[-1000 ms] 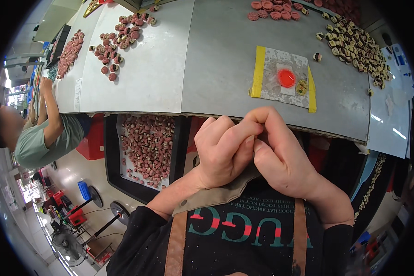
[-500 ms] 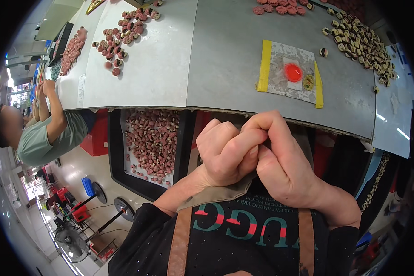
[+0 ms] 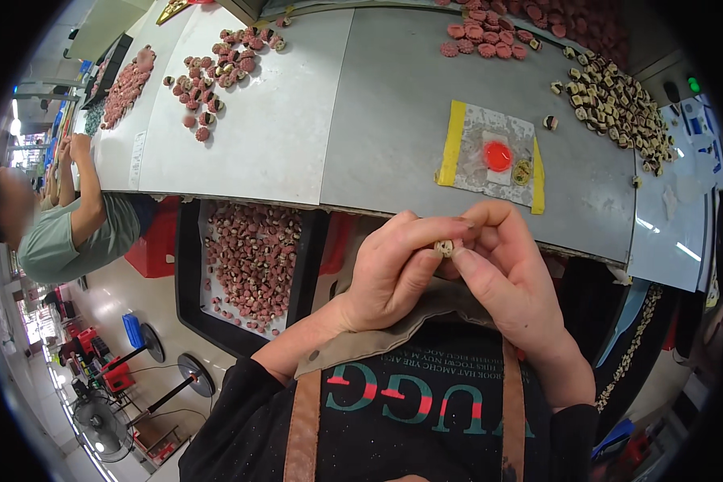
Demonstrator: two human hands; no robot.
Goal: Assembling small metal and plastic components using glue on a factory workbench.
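My left hand [image 3: 393,273] and my right hand [image 3: 502,277] meet close to my chest, below the table's front edge. Both pinch one small cream-and-dark round piece [image 3: 444,247] between thumbs and fingertips. Beyond them on the grey table [image 3: 385,120] lies a clear square mat with yellow tape edges [image 3: 492,154]. On the mat sit a red disc [image 3: 498,155] and a small gold piece [image 3: 521,171].
Heaps of pink round pieces [image 3: 217,60] and cream-and-dark pieces [image 3: 618,104] lie on the table. A black tray of pink pieces [image 3: 253,257] sits under the table at my left. Another person in a green shirt [image 3: 64,233] works at far left. Fans stand on the floor.
My hands have loosened from a tight clasp; the fingertips now show the small round piece between them. The view has shifted slightly.
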